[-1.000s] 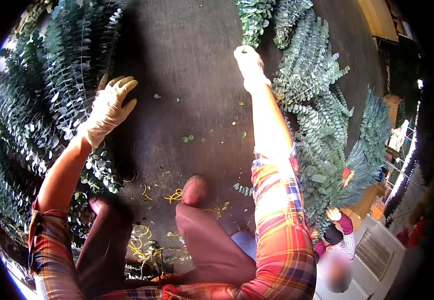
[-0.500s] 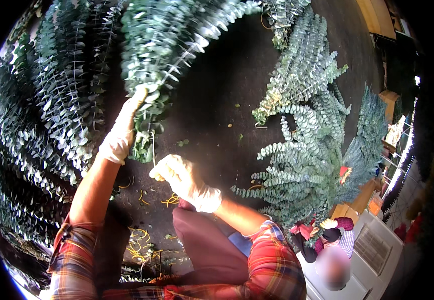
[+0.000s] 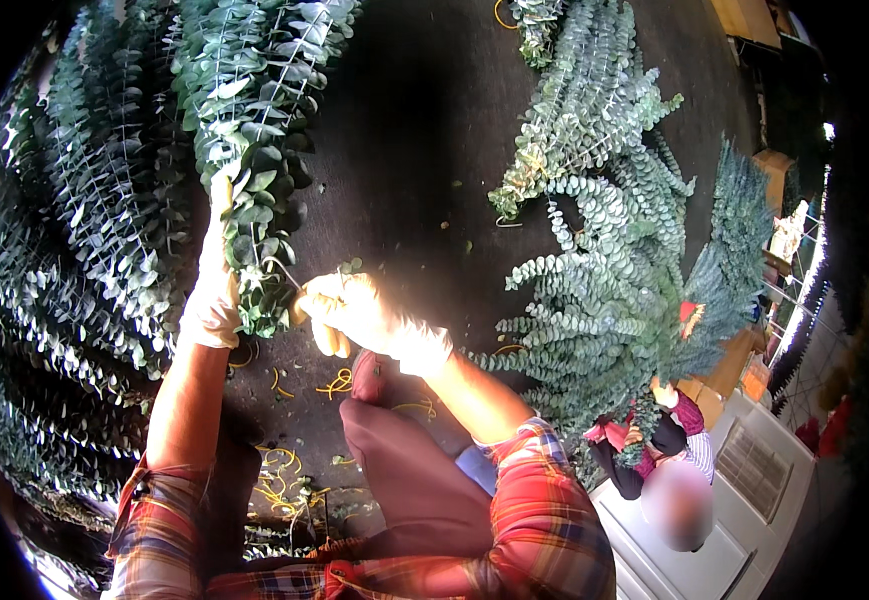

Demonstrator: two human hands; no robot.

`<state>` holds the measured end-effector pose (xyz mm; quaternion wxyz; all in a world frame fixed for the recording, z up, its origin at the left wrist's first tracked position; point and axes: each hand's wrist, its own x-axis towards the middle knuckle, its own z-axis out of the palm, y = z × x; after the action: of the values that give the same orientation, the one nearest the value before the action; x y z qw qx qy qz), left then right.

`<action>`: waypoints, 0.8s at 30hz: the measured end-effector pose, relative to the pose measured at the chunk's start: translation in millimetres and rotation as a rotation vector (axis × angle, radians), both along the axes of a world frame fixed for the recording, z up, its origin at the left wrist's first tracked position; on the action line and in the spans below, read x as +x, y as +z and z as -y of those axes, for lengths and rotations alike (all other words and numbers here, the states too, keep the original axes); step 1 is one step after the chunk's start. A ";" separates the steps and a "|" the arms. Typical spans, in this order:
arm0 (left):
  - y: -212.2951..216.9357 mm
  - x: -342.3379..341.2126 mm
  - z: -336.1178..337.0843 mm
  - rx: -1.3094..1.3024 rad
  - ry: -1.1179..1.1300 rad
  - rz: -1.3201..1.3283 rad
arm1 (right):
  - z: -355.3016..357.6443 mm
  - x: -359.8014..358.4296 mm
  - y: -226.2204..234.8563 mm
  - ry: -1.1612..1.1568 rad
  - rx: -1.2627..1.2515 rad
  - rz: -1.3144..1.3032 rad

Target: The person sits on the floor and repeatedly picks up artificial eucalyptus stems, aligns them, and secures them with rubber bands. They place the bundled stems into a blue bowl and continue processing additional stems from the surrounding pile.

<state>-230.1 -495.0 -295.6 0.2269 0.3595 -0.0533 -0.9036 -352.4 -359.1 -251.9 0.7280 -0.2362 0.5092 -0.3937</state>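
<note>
A leafy bunch of eucalyptus (image 3: 259, 130) hangs upper left of centre, its stem end pointing down toward me. My left hand (image 3: 214, 290), in a whitish glove, is closed round the bunch's left side just above that end. A thin, pale, bent wire (image 3: 280, 268) sticks out of the leaves there. At its lower end my right hand (image 3: 359, 315), gloved too, has its fingers bent and pinched on it. Glare on the right glove hides some finger detail.
More eucalyptus branches (image 3: 104, 190) fill the left side. Other eucalyptus bunches (image 3: 604, 250) lie at right on the dark surface (image 3: 394, 210). Yellow loops (image 3: 279, 485) are scattered near my legs. A co-worker (image 3: 679, 440) holds greenery at lower right, near cardboard boxes (image 3: 734, 365).
The bunch and my left hand have shifted left and slightly down. My right hand has moved slightly up, and the wire now slants instead of hanging nearly straight.
</note>
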 end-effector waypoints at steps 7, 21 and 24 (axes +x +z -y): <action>1.6 13.8 -35.7 -0.325 -0.160 0.386 | 28.7 -19.3 15.1 -0.624 -0.325 -0.123; -48.5 72.4 -49.5 -0.705 -0.289 0.463 | -44.4 -217.2 -132.5 -1.313 0.561 -1.174; -36.6 90.2 -39.5 -0.907 -0.421 0.654 | -49.3 -211.6 -134.6 -1.313 0.547 -1.101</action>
<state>-139.9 -455.5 -332.1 0.1456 0.4679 -0.5711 -0.6585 -564.0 -309.9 -386.4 0.0404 0.1287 0.8944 -0.4265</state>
